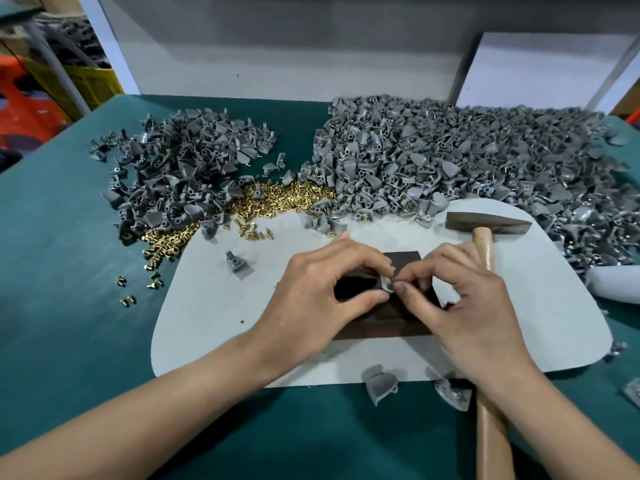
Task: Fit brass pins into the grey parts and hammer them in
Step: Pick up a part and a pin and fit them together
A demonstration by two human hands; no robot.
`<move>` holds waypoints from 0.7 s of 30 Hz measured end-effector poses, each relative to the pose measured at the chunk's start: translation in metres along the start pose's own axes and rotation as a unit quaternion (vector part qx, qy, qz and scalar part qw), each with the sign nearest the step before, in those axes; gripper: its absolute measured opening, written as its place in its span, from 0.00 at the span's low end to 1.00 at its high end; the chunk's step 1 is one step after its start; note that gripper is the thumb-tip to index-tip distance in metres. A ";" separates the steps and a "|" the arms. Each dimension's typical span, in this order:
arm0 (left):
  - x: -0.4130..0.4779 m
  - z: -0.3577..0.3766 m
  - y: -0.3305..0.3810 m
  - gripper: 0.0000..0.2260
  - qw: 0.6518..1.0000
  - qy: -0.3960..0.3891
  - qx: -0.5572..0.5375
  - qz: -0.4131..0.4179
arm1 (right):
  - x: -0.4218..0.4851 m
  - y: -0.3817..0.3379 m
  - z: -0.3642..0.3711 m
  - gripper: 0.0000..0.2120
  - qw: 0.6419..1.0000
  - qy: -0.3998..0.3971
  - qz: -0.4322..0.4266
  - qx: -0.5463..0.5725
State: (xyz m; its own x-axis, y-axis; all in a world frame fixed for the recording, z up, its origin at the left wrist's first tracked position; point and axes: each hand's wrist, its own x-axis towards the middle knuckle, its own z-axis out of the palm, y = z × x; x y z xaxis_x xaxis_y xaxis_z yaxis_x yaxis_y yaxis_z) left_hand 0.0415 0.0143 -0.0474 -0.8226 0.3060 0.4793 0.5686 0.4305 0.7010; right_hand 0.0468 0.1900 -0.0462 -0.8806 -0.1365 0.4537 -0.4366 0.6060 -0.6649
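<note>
Left hand (311,296), right hand (464,306) pinch grey part (387,284), central on mat (207,323).

Both bare forearms reach in from the lower edge and converge, the hands meeting fingertip to fingertip. The left hand (322,292) lies palm down with its fingers curled, thumb and forefinger pinching a small grey plastic part (386,284). The right hand (464,306), fingers likewise curled, appears to pinch the same part from the other side, thumb tip against it.
</note>
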 end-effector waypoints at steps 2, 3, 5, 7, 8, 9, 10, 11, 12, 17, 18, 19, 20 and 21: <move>-0.001 0.001 -0.002 0.10 1.000 0.002 -0.003 0.000 | 0.000 0.001 0.001 0.11 1.000 -0.003 0.009 0.006; -0.001 0.001 -0.003 0.10 1.000 0.003 -0.004 0.001 | -0.001 0.002 0.002 0.11 1.000 -0.008 0.017 0.012; -0.001 0.001 -0.005 0.09 1.000 0.006 -0.007 0.002 | -0.001 0.003 0.002 0.12 0.999 -0.013 0.034 0.028; -0.001 0.002 -0.005 0.09 1.000 0.009 -0.011 0.001 | -0.001 0.003 0.001 0.12 0.998 -0.014 0.048 0.044; -0.001 0.002 -0.005 0.09 1.000 0.011 -0.012 0.001 | -0.001 0.002 0.001 0.12 0.997 -0.016 0.055 0.053; -0.002 0.002 -0.004 0.09 1.000 0.012 -0.012 0.002 | -0.001 0.002 0.001 0.12 0.996 -0.019 0.060 0.059; -0.002 0.002 -0.004 0.09 1.000 0.012 -0.011 0.002 | -0.001 0.002 0.001 0.12 0.996 -0.022 0.065 0.063; -0.002 0.002 -0.004 0.09 1.000 0.012 -0.010 0.002 | -0.001 0.002 0.001 0.12 0.995 -0.023 0.068 0.067; -0.002 0.002 -0.004 0.09 1.000 0.011 -0.008 0.003 | -0.001 0.002 0.001 0.12 0.995 -0.023 0.072 0.069; -0.003 0.002 -0.005 0.10 1.000 0.004 -0.002 0.007 | 0.000 0.001 0.001 0.11 0.996 -0.024 0.070 0.055; -0.003 0.002 -0.005 0.10 1.000 0.003 -0.002 0.007 | 0.000 0.001 0.001 0.12 0.996 -0.024 0.069 0.053; -0.003 0.002 -0.005 0.10 1.000 0.003 -0.003 0.007 | -0.001 0.001 0.001 0.12 0.996 -0.022 0.066 0.051; -0.002 0.002 -0.005 0.10 1.000 0.004 -0.003 0.007 | -0.001 0.001 0.001 0.12 0.997 -0.020 0.062 0.047; -0.002 0.002 -0.005 0.10 1.000 0.004 -0.003 0.007 | -0.001 0.001 0.001 0.13 0.997 -0.019 0.058 0.043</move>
State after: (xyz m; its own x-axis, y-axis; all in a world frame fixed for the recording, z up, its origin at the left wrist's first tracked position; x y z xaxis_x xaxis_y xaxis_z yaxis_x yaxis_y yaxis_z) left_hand 0.0404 0.0129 -0.0529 -0.8140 0.3049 0.4944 0.5808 0.4215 0.6964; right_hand 0.0472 0.1900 -0.0476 -0.9315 -0.1005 0.3497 -0.3450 0.5494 -0.7610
